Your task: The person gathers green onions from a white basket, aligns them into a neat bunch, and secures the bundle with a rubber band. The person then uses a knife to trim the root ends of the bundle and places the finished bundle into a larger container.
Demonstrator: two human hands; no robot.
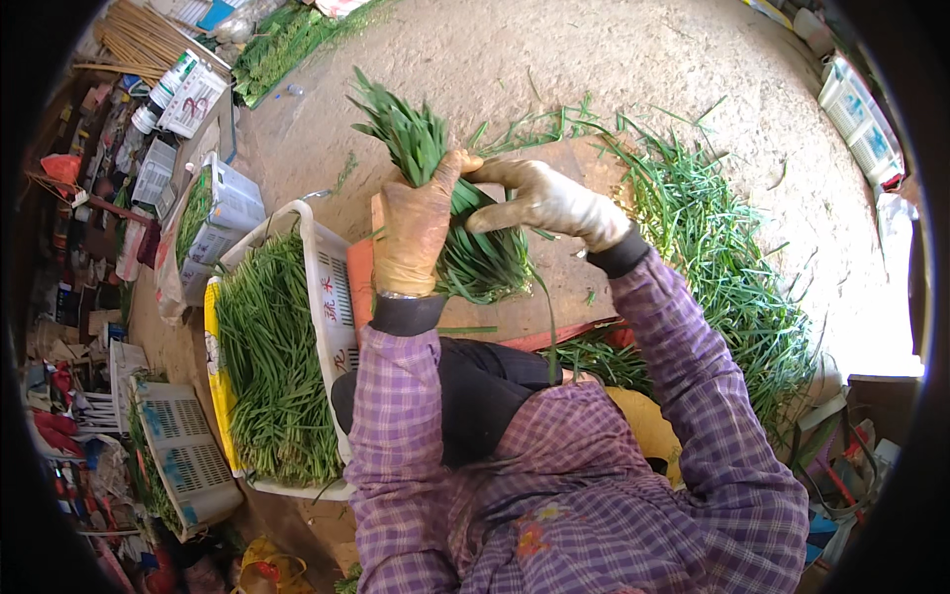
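My left hand [417,230], in a stained glove, is closed around a thick bundle of long flat green leaves, likely garlic chives [482,256]. The leaf tips fan out above my fist, and the rest of the bundle hangs below to the right, over a wooden board [564,282]. My right hand [549,200], in a pale dirty glove, is beside the bundle with thumb and forefinger spread along its leaves. Whether its fingertips pinch a leaf, I cannot tell. One long leaf dangles from the bundle towards my lap.
A white plastic crate [326,297] full of cut greens stands at my left. Loose greens [727,275] lie heaped on the floor at the right. Farther left are another crate [234,215] and a tipped crate [178,438]. More greens [286,48] lie at the top left.
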